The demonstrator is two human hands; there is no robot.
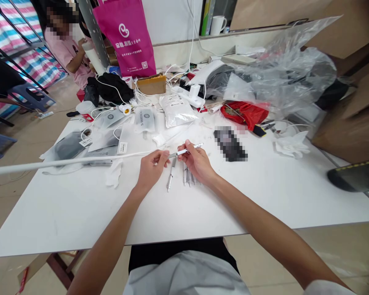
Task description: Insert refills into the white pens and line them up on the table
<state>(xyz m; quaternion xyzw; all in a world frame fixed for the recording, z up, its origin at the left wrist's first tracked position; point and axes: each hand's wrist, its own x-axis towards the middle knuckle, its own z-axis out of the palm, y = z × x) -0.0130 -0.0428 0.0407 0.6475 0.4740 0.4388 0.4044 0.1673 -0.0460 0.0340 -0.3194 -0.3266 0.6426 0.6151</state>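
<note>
My left hand (152, 169) and my right hand (199, 163) meet over the white table, both closed on a white and grey pen (182, 151). My left fingers pinch its grey end, while the right thumb and fingers hold the white part, whose silvery tip points right. Whether the grey and white parts are joined cannot be made out. Just below the hands lies one loose pen (171, 176) with a grey section. Several more pens (189, 179) lie side by side under my right hand, partly hidden by it.
Plastic-wrapped packages (144, 119), cables and a brown box (152, 85) crowd the table's back left. A blurred dark object (230, 143) lies right of my hands, near a red bag (246, 112) and crumpled tissue (292, 144). A white cable (80, 162) crosses at left. Another person sits behind.
</note>
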